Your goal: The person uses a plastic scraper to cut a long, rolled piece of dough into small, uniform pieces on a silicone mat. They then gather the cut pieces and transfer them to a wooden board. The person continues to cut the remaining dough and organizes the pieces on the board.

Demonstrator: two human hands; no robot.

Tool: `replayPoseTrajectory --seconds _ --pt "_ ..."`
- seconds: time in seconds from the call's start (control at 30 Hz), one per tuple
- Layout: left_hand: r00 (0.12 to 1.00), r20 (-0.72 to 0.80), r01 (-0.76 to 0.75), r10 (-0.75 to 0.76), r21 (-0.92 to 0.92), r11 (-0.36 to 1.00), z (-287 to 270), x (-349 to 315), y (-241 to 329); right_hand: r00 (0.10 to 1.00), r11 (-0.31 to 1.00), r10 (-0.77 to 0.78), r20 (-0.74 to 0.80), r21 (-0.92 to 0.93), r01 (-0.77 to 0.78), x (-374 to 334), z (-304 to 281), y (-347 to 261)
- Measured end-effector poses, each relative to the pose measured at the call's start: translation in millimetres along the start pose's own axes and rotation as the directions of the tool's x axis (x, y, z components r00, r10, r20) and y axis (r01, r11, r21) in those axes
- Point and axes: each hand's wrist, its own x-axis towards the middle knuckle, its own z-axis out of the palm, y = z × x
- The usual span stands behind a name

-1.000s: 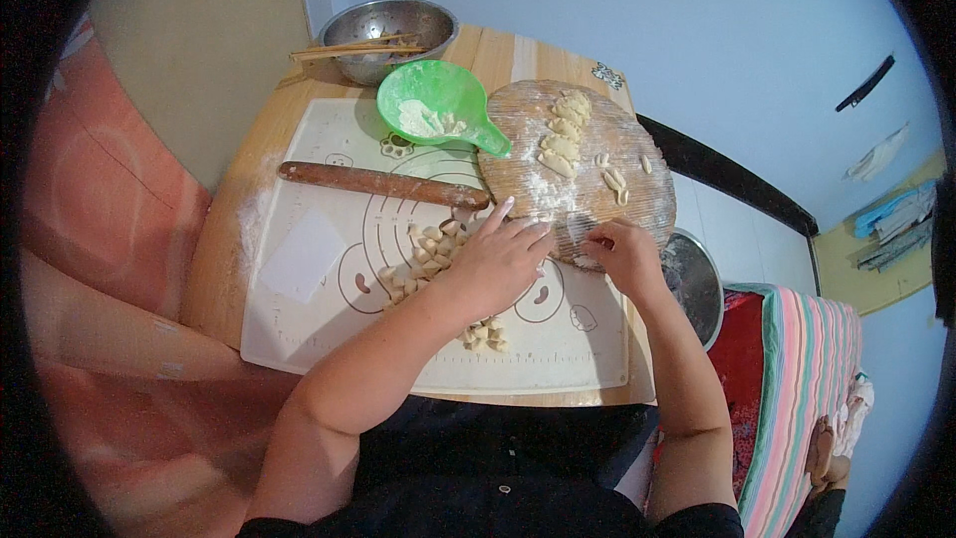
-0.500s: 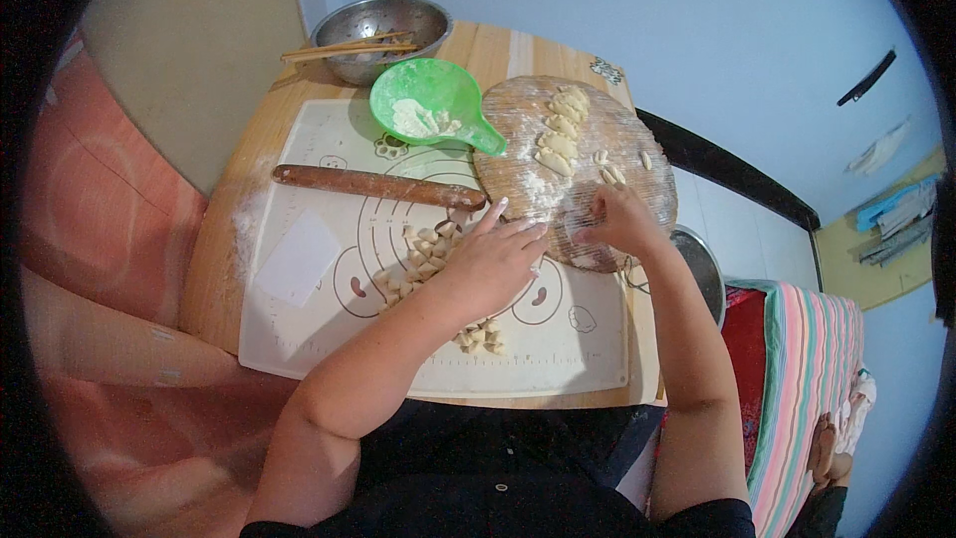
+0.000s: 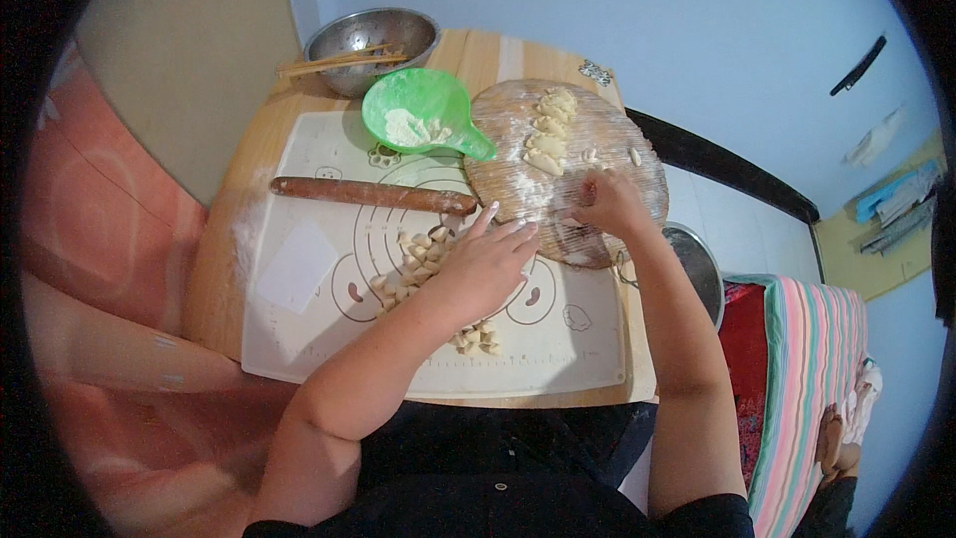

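Note:
My left hand (image 3: 490, 264) rests with fingers outstretched on the mat's edge by the round board, just right of a pile of small cut dough pieces (image 3: 418, 261). Over the floured round board (image 3: 508, 194), my right hand (image 3: 612, 201) is curled with fingers drawn in and pointing down. What its fingers hold, if anything, is hidden. A row of shaped dough pieces (image 3: 548, 130) lies on the board, beyond both hands. Small dough bits (image 3: 635, 155) sit near my right fingertips. A brown rolling pin (image 3: 373, 194) lies across the mat, left of the board.
A green scoop (image 3: 423, 105) with flour stands behind the white printed mat (image 3: 578, 359). Behind it is a metal bowl (image 3: 370, 35) with chopsticks (image 3: 339, 62) across it. A white paper square (image 3: 297, 267) lies at left. A round metal pan (image 3: 697, 269) stands beyond the table's right edge.
My right hand stays over the board, with its fingers now covering some of the small dough bits seen before. The left hand keeps its place. The view has shifted slightly.

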Motion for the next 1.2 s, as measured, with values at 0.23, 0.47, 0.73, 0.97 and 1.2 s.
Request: replayPoseTrajectory --seconds 0.23,0.47,0.73,0.97,1.2 --pt "1.000 -0.006 -0.006 0.006 -0.017 1.000 -1.0 -1.3 -0.5 0.979 0.987 0.101 -0.178 0.144 -0.076 -4.4 15.1 2.1" --pt "1.000 0.014 0.000 0.000 -0.011 1.000 -2.3 -2.6 0.2 0.985 0.937 0.162 -0.059 0.321 -0.135 -22.0 -2.7 -1.1" --pt "1.000 -0.010 0.001 -0.001 0.003 1.000 2.2 -1.9 0.1 0.992 0.965 0.072 -0.103 0.260 -0.043 -40.3 -4.7 -0.8" --pt "0.999 -0.039 -0.025 0.024 -0.028 0.999 3.0 -2.7 -3.2 0.951 0.922 -0.276 -0.139 0.241 0.303 -44.2 8.8 -28.0" --pt "0.978 -0.195 0.051 -0.071 -0.105 0.993 -5.7 2.2 -4.5 0.979 0.942 -0.183 0.093 0.303 0.147 -38.0 0.8 -16.7"
